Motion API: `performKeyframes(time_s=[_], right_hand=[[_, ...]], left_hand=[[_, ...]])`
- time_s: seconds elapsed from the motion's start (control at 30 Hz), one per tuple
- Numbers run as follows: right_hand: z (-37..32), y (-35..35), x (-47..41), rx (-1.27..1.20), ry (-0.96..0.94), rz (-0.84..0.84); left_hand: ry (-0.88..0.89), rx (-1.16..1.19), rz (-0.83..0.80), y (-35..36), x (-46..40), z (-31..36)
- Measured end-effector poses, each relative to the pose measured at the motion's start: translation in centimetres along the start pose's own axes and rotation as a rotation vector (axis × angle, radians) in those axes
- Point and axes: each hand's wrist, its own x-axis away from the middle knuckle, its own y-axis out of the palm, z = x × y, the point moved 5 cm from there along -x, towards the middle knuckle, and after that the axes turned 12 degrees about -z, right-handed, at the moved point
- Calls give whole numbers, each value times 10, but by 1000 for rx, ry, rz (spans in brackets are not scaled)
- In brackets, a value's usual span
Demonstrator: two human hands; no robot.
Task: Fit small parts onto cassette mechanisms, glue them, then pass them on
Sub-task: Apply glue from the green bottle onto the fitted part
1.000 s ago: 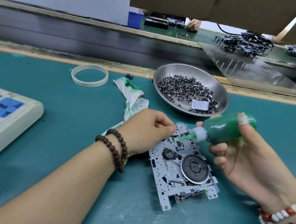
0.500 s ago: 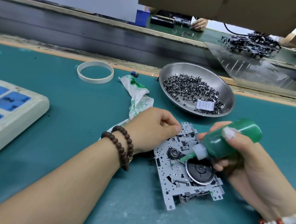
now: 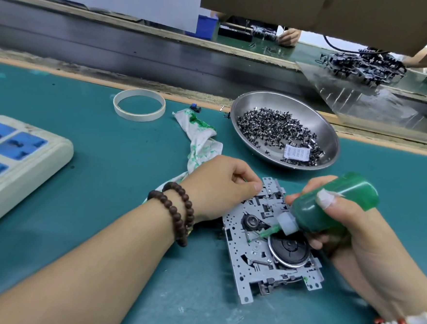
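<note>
The head camera showed gluing under way: the right hand (image 3: pixel 337 219) gripped the glue bottle (image 3: pixel 329 209), nozzle touching the mechanism (image 3: pixel 261 249) on the table (image 3: pixel 106 156), which the left hand's (image 3: pixel 217 189) curled fingers pinned, so next probably came a light squeeze.

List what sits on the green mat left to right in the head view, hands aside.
Power strip → tape ring → glue-stained rag → cassette mechanism → steel bowl of small parts. The green glue bottle hangs over the mechanism, so I left it out of the order.
</note>
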Motion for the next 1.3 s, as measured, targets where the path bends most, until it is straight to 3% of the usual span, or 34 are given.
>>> performKeyframes(time_s=[1.3], right_hand=[[-1,2,0,12,32,-41]], left_hand=[[-21,-12,5,1,1,0]])
